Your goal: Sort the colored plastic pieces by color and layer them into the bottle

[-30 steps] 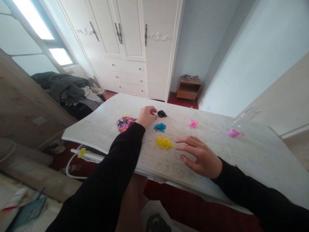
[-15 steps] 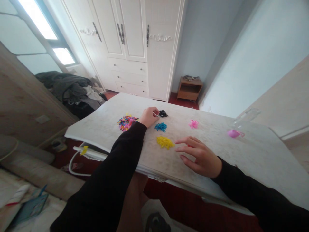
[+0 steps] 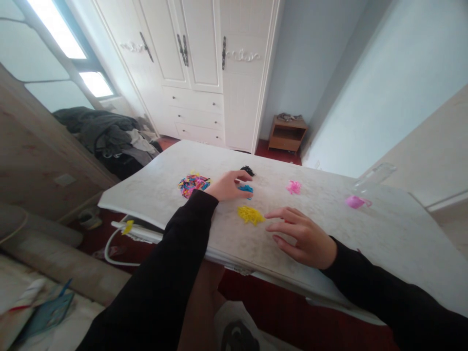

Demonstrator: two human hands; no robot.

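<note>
Poised at the blue pile (image 3: pixel 245 189) with the left hand (image 3: pixel 228 185), thumb and forefinger parted, without visible grip; just beside the yellow pile (image 3: pixel 250 215) with the right hand (image 3: pixel 306 237), fingers loosely spread, seemingly empty. Also on the table (image 3: pixel 321 200): black pile (image 3: pixel 248 170), mixed pile (image 3: pixel 193 185), pink pile (image 3: pixel 293 187).
</note>
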